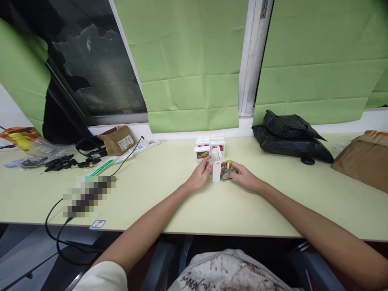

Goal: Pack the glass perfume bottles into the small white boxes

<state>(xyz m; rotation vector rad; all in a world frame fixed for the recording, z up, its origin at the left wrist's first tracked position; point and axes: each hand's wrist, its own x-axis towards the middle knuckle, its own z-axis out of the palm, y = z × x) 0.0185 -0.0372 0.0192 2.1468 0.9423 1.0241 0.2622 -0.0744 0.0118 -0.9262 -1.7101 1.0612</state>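
Note:
My left hand (pixel 200 174) is closed around the side of a small white carton (pixel 216 171), which stands upright on the table with its top flaps open. My right hand (pixel 242 176) grips a shiny silvery item (pixel 226 173) just right of the carton. A small gold-coloured cylinder (pixel 228 164) shows at its top; whether the two are one piece I cannot tell. Behind the carton stand several similar white boxes. One has a dark picture with a golden shape (pixel 203 154), and another a red picture (pixel 220 148).
A black plastic bag (pixel 291 139) and a brown cardboard box (pixel 363 161) lie at the right. On the left are an open cardboard box (pixel 117 140), a power strip (pixel 148 146), black parts (pixel 62 162) and cables. A blurred-out object (pixel 89 197) lies near the front edge.

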